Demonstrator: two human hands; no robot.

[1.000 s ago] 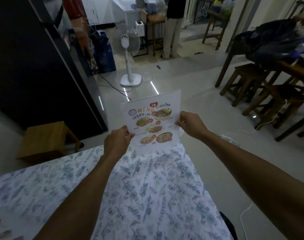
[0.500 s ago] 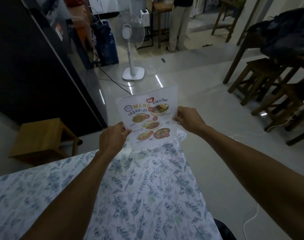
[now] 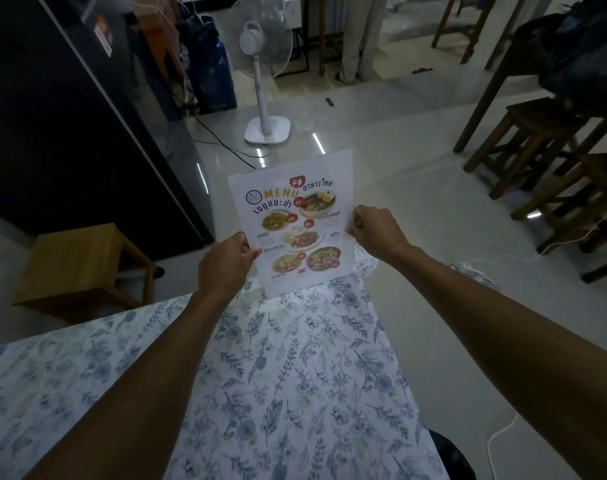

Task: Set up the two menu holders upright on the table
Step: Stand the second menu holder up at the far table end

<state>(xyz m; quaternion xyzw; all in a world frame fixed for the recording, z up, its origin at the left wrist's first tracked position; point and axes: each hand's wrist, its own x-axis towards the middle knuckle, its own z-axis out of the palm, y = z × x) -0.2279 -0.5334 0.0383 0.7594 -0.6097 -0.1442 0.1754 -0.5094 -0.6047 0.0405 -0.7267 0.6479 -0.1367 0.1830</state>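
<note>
At table's far corner, both hands [image 3: 225,263] [image 3: 376,230] grip the menu holder [image 3: 293,223].

— What are the two hands doing?
— The left hand [image 3: 224,263] and right hand [image 3: 376,230] are gripping a menu holder [image 3: 291,221] by its side edges, standing it at the floral-clothed counter's [image 3: 295,375] far end.

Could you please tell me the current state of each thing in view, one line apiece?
menu holder: upright at the table's far end, held by both side edges, print facing the person.
left hand: closed on the holder's left edge.
right hand: closed on the holder's right edge.
table: covered by a floral cloth.
fan: standing on the floor, corded; running or not, cannot tell.
stool: upright beside the table.
</note>
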